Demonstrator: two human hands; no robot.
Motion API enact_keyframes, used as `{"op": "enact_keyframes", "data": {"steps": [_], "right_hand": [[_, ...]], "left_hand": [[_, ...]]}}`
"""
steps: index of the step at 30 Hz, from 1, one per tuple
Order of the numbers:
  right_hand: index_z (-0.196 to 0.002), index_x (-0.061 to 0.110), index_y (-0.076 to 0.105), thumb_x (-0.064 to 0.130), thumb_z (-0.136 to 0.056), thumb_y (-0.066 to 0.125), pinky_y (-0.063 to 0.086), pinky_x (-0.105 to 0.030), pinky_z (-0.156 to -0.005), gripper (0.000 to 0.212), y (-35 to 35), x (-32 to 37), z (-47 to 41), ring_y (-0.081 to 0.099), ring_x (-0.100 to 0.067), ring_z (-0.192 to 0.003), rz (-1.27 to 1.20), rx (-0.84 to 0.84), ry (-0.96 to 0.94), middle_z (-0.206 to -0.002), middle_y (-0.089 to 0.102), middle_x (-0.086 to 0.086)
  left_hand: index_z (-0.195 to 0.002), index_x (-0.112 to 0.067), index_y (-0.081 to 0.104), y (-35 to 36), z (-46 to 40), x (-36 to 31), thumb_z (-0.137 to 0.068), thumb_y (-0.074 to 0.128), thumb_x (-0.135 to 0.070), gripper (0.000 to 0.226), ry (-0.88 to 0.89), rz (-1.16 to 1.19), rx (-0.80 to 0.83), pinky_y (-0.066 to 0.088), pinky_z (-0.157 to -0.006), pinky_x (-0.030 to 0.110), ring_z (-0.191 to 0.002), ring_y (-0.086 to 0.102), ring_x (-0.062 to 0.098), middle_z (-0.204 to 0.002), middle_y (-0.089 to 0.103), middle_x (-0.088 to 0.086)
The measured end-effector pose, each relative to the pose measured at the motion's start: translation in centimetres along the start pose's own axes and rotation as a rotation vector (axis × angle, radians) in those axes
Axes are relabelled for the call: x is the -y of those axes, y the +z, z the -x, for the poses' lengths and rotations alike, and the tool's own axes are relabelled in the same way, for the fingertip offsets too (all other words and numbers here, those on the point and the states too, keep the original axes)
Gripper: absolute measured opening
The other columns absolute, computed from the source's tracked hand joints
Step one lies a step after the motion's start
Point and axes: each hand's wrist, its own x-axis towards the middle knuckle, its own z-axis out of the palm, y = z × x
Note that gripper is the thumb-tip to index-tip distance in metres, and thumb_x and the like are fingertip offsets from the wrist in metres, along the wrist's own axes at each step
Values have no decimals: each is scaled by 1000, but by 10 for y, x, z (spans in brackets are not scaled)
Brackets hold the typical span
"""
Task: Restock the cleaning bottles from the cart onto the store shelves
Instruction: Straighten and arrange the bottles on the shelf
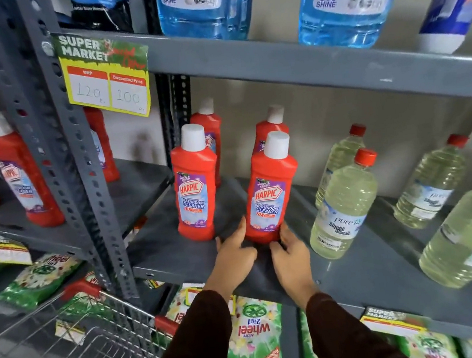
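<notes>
scene: a person in dark sleeves reaches into a grey metal store shelf (355, 256) stocked with cleaning products.
left hand (235, 257): on the shelf at the lower left of the front harpic bottle (268, 190); forefinger stretched up against the bottle's base, other fingers loosely curled, nothing gripped.
right hand (291, 250): at the lower right of the same bottle; fingers partly spread and touching its base, not closed around it.
front harpic bottle: red, white cap, upright near the shelf's front edge, bracketed at its foot by both hands.
second harpic bottle (195, 183): upright just to the left, apart from the hands.
rear harpic bottles: two more, one (210, 128) behind the left bottle, one (271, 129) behind the right.
pale liquid bottles (343, 204): clear with red caps, standing to the right on the same shelf, in a staggered group.
upper shelf: blue glass-cleaner jugs (347, 1) marked "5x shine".
price card (105, 76): yellow and green "super market" tag on the shelf edge, handwritten 120 and 100.
left bay: more red harpic bottles (17, 171) beyond the perforated upright.
below: green "wheel" detergent packets (255, 332) on the lower shelf.
cart (72, 350): wire basket at lower left; its contents cannot be made out.
</notes>
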Motion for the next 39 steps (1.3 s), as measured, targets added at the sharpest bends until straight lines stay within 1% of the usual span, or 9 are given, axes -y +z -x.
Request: {"op": "enact_keyframes", "data": {"steps": [4, 8, 15, 19, 23, 26, 30, 34, 39], "right_hand": [[-143, 16, 49, -4, -89, 54, 42, -25, -101, 58, -17, 4, 28, 55, -2, -115, -151, -26, 167, -132, 59, 9], [-120, 11, 70, -7, -89, 56, 50, -43, -104, 39, -80, -10, 69, 66, -9, -105, -234, -218, 250, -116, 71, 4], [-143, 14, 46, -12, -89, 53, 32, -20, -109, 60, -148, -17, 22, 42, -5, -132, -246, -82, 198, -135, 42, 18], [-133, 32, 43, -19, -87, 45, 37, 7, -83, 69, -150, -28, 11, 50, 31, -103, -250, 86, 141, -127, 49, 31], [-124, 40, 53, -20, -84, 47, 39, 6, -83, 72, -156, -39, 11, 51, 31, -104, -361, -6, 155, -118, 60, 40], [-134, 26, 52, -21, -84, 47, 41, 2, -88, 69, -160, -41, 12, 53, 27, -106, -439, -64, 164, -125, 59, 29], [-110, 48, 68, -12, -86, 55, 43, -12, -99, 66, -165, -43, 11, 54, 16, -118, -458, -82, 181, -123, 64, 34], [-89, 58, 71, -9, -88, 56, 42, -10, -95, 68, -164, -43, 12, 54, 22, -110, -480, -80, 197, -109, 64, 44], [-126, 11, 66, -6, -77, 58, 41, -29, -105, 52, -174, -40, 8, 46, -11, -137, -611, -66, 236, -142, 57, 4]], "left_hand": [[-110, -23, 73, 12, 42, -7, -82, 55, -3, 39, -2, 186, -370, 44, -109, 35, -116, 64, 13, -113, 74, -4], [-71, -20, 78, 44, 90, -29, -83, 55, 11, 40, 26, 309, -434, 55, -80, 23, -78, 72, 1, -75, 78, -13], [-135, -34, 44, 117, 38, -63, -62, 52, -10, 77, -101, 547, -17, 44, -70, 27, -69, 50, 6, -86, 58, -15], [-122, -13, 64, 146, 14, -54, -68, 51, 13, 60, -81, 495, 42, 44, -72, 23, -77, 55, 7, -69, 69, -19], [-131, -18, 58, 150, 8, -49, -51, 58, -11, 81, -124, 324, 103, 45, -100, 28, -96, 63, 3, -88, 71, -31], [-139, -36, 38, 151, 9, -60, -46, 53, -25, 95, -112, 95, 206, 8, -122, 48, -127, 47, 8, -121, 58, -19], [-146, -47, 29, 159, -9, -49, -45, 59, -27, 107, -155, -102, 389, 15, -122, 46, -140, 32, 4, -152, 34, -11], [-136, -46, 49, 148, 7, -51, -66, 63, -12, 80, -167, 194, 296, 31, -117, 38, -134, 46, 14, -142, 53, -8], [-132, -10, 59, 145, 22, -66, -66, 62, -1, 66, -213, 393, 50, 46, -93, 29, -110, 61, 16, -115, 70, -3]]}}
